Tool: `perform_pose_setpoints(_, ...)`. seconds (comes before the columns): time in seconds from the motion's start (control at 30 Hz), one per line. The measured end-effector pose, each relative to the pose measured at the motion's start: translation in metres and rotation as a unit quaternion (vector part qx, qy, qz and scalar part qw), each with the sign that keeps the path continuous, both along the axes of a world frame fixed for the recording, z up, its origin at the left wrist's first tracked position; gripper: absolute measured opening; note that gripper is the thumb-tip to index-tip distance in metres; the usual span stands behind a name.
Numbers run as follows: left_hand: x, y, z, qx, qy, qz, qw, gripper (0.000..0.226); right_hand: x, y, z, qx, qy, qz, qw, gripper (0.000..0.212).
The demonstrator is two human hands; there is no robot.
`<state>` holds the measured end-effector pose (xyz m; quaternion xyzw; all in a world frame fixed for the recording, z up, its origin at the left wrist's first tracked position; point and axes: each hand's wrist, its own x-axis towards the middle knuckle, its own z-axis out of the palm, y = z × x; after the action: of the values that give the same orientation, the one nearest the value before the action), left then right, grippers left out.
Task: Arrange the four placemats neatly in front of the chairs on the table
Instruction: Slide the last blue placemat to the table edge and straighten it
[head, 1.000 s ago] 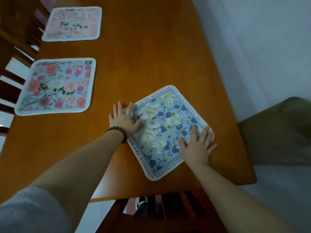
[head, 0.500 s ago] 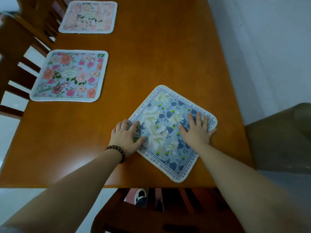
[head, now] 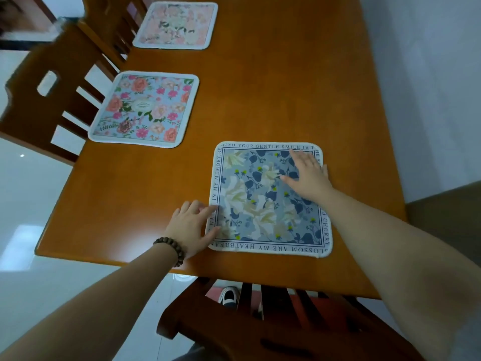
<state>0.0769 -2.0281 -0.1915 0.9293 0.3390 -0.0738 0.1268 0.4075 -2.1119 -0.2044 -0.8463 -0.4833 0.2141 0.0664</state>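
A blue floral placemat (head: 263,204) with lettering round its border lies squared to the near edge of the wooden table (head: 273,87), in front of a chair (head: 260,324). My left hand (head: 192,225) rests flat at its left edge, fingertips on the border. My right hand (head: 308,175) lies flat on its upper right part, fingers spread. A pink-and-blue floral placemat (head: 145,109) sits at the table's left side before another chair (head: 44,100). A pale pink placemat (head: 177,24) lies farther along that side.
A third chair (head: 109,24) stands at the far left by the pale pink mat. A white wall (head: 429,74) runs close along the table's right side. A foot in a shoe (head: 229,295) shows under the table, on a pale glossy floor (head: 23,204).
The blue placemat has turned from a diamond tilt to square with the table's near edge. My right hand slid toward its far right corner, my left toward its left edge.
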Motion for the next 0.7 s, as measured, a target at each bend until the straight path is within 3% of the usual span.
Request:
perform_pose_setpoints(0.23, 0.043, 0.045, 0.003, 0.009, 0.018, 0.008, 1.0, 0.076, -0.069, -0.053, 0.0, -0.023, -0.024, -0.012, 0.999, 0.101)
perform_pose_setpoints(0.43, 0.114, 0.082, 0.0, -0.003, 0.094, -0.055, 0.994, 0.09, -0.115, -0.107, -0.011, -0.058, -0.025, 0.016, 0.998, 0.113)
perform_pose_setpoints(0.7, 0.166, 0.101, -0.009, -0.003, 0.136, -0.08, 0.987, 0.093, -0.114, -0.125, -0.013, -0.052, -0.019, -0.037, 0.998, 0.113)
